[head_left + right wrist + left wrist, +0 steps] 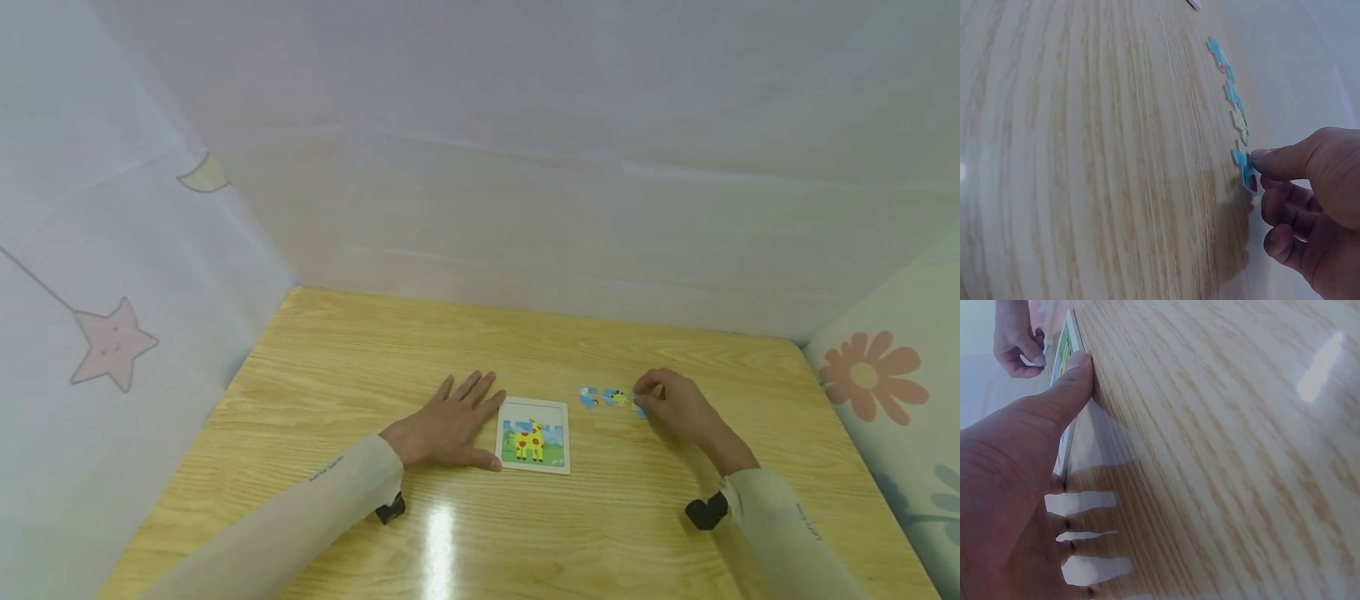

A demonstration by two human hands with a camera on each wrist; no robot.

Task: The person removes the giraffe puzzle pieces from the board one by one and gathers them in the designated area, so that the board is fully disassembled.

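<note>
Puzzle piece (1246, 170) lies on the table (315, 392) right of the giraffe board (533, 435), pinched by your right hand (675, 407); lift it flat while your left hand (448, 423), fingers spread, steadies the board.

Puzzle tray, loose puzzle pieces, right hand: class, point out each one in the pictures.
Puzzle tray (533, 436): head view, on the giraffe picture at its middle.
Loose puzzle pieces (604, 397): head view, on the middle piece of the row.
Right hand (678, 407): head view, on the back of the hand.
</note>
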